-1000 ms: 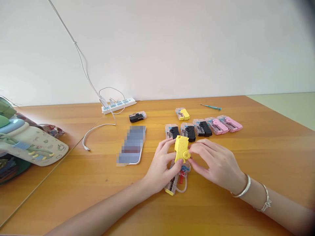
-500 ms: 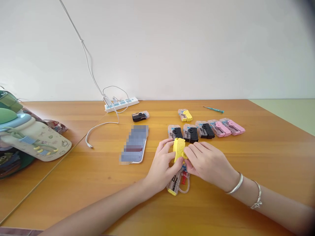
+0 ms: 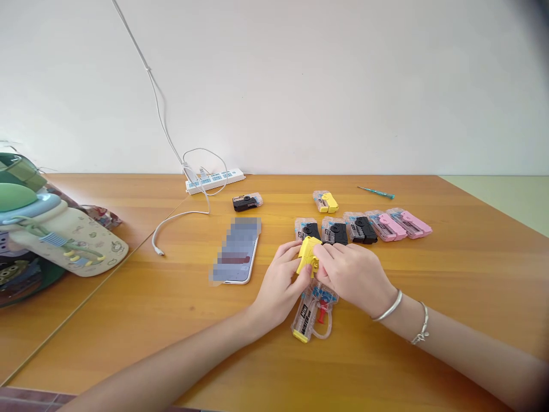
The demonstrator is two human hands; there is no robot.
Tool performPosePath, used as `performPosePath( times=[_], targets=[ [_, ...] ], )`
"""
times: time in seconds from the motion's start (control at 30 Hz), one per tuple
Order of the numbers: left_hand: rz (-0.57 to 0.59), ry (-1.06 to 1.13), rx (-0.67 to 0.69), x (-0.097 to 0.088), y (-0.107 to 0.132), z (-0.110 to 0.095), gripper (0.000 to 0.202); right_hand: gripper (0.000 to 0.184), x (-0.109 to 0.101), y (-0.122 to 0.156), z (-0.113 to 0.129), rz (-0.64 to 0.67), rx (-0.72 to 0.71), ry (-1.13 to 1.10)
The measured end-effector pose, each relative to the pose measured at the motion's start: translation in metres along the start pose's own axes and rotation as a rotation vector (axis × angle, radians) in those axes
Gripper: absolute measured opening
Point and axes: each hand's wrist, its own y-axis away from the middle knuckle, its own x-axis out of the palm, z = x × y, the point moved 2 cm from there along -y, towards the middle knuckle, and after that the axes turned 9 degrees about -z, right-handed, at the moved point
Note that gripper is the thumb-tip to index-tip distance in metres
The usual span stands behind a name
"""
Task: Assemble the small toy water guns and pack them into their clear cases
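Note:
A small yellow plastic toy gun (image 3: 307,253) sits between my hands, partly hidden by my fingers. My left hand (image 3: 281,280) grips it from the left, and my right hand (image 3: 351,274) presses over its right side. Just below my hands lies a clear plastic toy (image 3: 313,315) with red and blue parts and a yellow end. Behind my hands stand several packaged black toys (image 3: 334,233), two pink ones (image 3: 397,225) and a yellow one (image 3: 325,201), with a lone black one (image 3: 247,201) further left.
A phone (image 3: 235,252) with a blurred screen lies left of my hands on the wooden table (image 3: 128,320). Further back are a white power strip (image 3: 214,182), its white cable (image 3: 180,220) and a teal screwdriver (image 3: 376,192). A patterned bag (image 3: 68,240) sits at the far left.
The yellow toy has tilted and now sits lower in my hands. My right hand has moved left and covers its round part. The view has drifted slightly.

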Motion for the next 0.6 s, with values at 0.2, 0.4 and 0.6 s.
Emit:
performPosePath(
  times=[0.2,0.4,0.6],
  targets=[
    [-0.004,-0.01,-0.044,-0.007,-0.006,-0.007,0.034,0.026,-0.002,0.016,-0.036,0.043,0.121,-0.136],
    [0.058,-0.055,-0.076,-0.005,-0.009,-0.002,0.027,0.019,0.006,0.05,-0.055,0.207,0.153,-0.188],
    [0.078,-0.124,-0.077,-0.003,-0.009,-0.001,0.027,0.014,0.008,0.05,-0.046,0.25,0.158,-0.261]
  ],
)
